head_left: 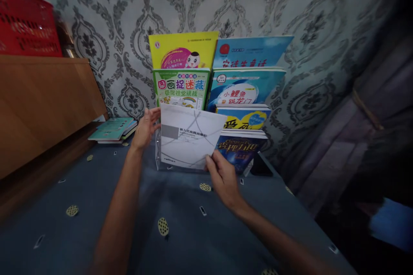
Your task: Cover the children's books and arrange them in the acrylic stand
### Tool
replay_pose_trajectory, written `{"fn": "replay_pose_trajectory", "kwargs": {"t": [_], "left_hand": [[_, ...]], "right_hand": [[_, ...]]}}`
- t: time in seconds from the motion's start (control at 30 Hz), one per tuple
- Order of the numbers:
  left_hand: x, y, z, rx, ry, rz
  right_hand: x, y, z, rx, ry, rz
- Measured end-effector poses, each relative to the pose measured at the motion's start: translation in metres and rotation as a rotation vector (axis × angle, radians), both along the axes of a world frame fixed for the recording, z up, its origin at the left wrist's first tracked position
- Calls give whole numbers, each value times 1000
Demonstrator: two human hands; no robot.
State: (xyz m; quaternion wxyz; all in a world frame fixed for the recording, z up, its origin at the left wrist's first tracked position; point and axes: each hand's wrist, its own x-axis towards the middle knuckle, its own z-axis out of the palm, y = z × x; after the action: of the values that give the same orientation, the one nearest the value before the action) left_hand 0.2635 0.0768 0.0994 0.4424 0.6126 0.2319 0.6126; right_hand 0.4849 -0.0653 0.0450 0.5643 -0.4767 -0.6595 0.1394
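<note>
My right hand point(224, 176) pinches the lower right corner of a white booklet point(193, 137) with grey lines and dark print on its cover. The booklet is slightly tilted, in front of the left part of a clear stepped book rack point(158, 154). My left hand point(146, 129) is at the booklet's left edge, fingers apart; their tips are partly hidden, and I cannot tell whether they touch the rack. Behind the booklet stand a green picture book point(182, 84) and, higher up, a yellow book point(183, 49).
To the right in the rack stand blue books point(251, 53), a blue-and-yellow book point(245, 118) and a dark blue book point(238, 150). More books point(112, 129) lie stacked at left, by a wooden panel point(48, 107) and red basket point(27, 19). A curtain point(342, 137) hangs at right.
</note>
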Motion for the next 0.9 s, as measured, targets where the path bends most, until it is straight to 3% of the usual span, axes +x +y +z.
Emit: {"fn": "replay_pose_trajectory", "kwargs": {"t": [0.27,0.5,0.7,0.9], "left_hand": [[-1,-4,0,51,75,54],[-2,2,-3,149,118,85],[0,6,-6,161,101,110],[2,8,-8,168,101,120]], "right_hand": [[-6,38,53,132,-81,-52],[-4,78,84,278,-68,-36],[-6,96,92,302,-110,-22],[-6,106,83,265,-115,-23]]}}
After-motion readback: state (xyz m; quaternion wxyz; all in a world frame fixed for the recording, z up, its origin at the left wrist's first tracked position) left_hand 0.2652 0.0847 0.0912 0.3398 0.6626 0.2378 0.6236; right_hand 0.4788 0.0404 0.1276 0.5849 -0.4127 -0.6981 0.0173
